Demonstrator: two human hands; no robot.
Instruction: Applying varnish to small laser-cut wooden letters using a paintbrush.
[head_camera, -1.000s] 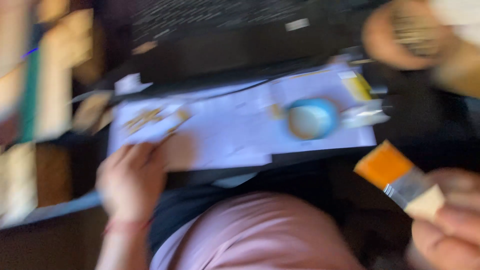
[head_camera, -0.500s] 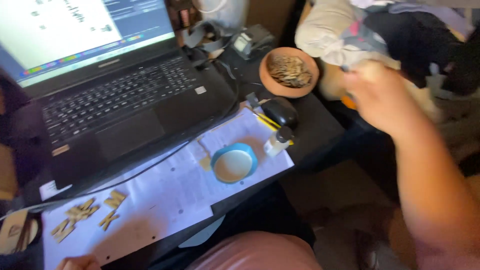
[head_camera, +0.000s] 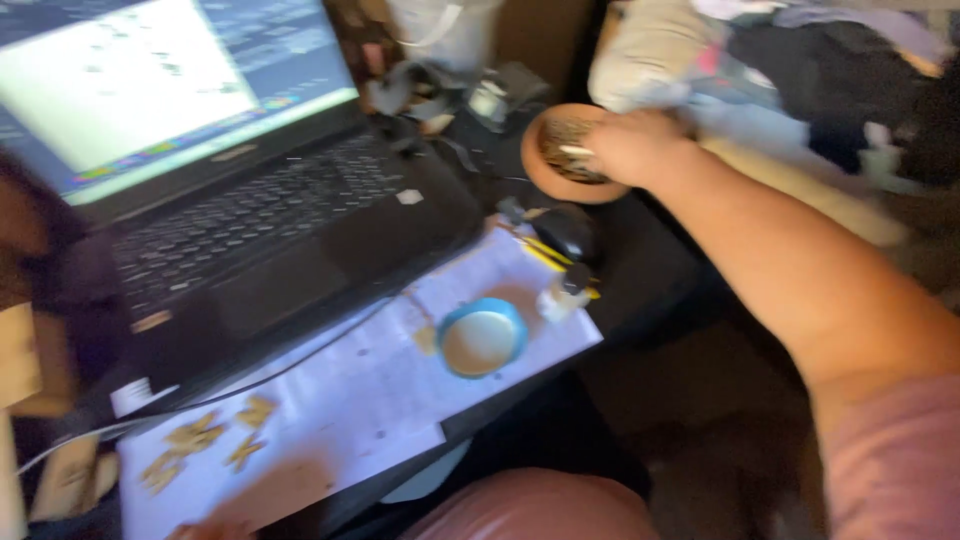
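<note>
My right hand (head_camera: 628, 147) reaches over the right rim of the brown bowl (head_camera: 545, 172), far right on the surface (head_camera: 640, 262). Its fingers are curled together around a thin pale stick (head_camera: 576, 151) lying left–right, tip over the bowl. Left hand out of view.

A laptop (head_camera: 250, 200) sits left, papers (head_camera: 400, 380) before it holding a dish (head_camera: 483, 338) (wooden pieces (head_camera: 205, 445) further left); a bowl (head_camera: 565, 155) stands behind right.
</note>
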